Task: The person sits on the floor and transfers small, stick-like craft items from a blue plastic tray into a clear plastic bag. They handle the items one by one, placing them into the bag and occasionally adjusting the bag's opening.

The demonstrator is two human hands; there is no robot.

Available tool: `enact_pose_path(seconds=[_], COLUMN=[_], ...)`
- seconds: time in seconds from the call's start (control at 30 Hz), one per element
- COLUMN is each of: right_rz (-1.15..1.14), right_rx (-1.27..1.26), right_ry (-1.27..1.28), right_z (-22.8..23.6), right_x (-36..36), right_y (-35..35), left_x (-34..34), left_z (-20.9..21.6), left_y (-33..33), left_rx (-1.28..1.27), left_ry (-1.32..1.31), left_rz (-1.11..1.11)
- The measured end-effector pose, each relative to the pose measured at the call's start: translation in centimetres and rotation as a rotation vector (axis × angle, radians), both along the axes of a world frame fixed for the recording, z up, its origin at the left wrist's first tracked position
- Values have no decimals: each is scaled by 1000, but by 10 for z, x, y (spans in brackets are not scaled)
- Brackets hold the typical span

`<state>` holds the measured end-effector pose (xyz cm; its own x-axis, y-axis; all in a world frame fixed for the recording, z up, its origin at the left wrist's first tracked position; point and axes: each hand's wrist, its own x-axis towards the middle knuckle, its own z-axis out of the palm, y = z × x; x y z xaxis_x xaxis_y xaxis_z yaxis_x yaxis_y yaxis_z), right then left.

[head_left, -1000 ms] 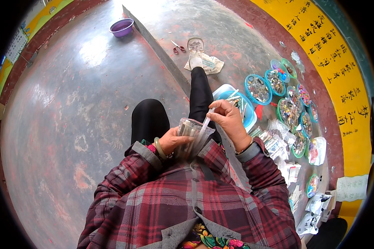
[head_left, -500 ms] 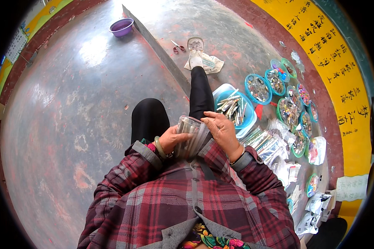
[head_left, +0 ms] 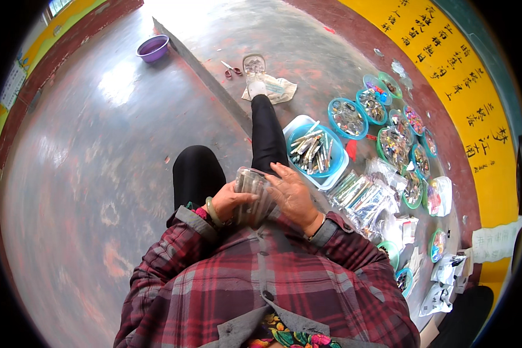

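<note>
Near a blue tub [head_left: 338, 152] of sticks [head_left: 312, 153], the left hand [head_left: 226, 201] grips a clear bag [head_left: 254, 202] while the right hand [head_left: 296, 200], fingers loosely spread, rests against its side

The left head camera looks steeply down past the wearer's front; the plaid jacket [head_left: 206, 284] looms nearest at 6 o'clock; left hand [head_left: 227, 200] and right hand [head_left: 296, 198] sit close, around the centre; the purple basin [head_left: 154, 56] lies far off towards 11.

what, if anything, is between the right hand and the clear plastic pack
Nothing visible: the right hand is at the right edge of the clear plastic pack; the left hand holds its left side.
</note>
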<state>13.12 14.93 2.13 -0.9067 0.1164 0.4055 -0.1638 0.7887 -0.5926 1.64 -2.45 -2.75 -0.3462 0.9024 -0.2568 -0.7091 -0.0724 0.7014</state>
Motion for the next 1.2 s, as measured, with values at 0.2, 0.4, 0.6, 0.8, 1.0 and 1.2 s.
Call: enact_pose_path(seconds=[0.2,0.4,0.6,0.8,1.0,1.2], right_rz=[-343,-737,-842,-889,-931,-989], right_rx=[-389,-163,66,20,-685,-989], right_ry=[36,-238,-598,-744,-574,-362], right_z=[-25,-142,-176,-176,-180,-149], right_x=[-10,3,-7,-24,-8,24], right_y=[54,203,230,221,231,226], left_x=[-3,-6,-6,-6,-5,-4], left_z=[1,-2,3,2,3,2], left_y=[-2,-5,-1,-1,1,-1], left_rx=[-26,59,82,62,54,53], left_ry=[-23,-1,-49,-46,-35,-16], left_rz=[6,70,108,94,100,111])
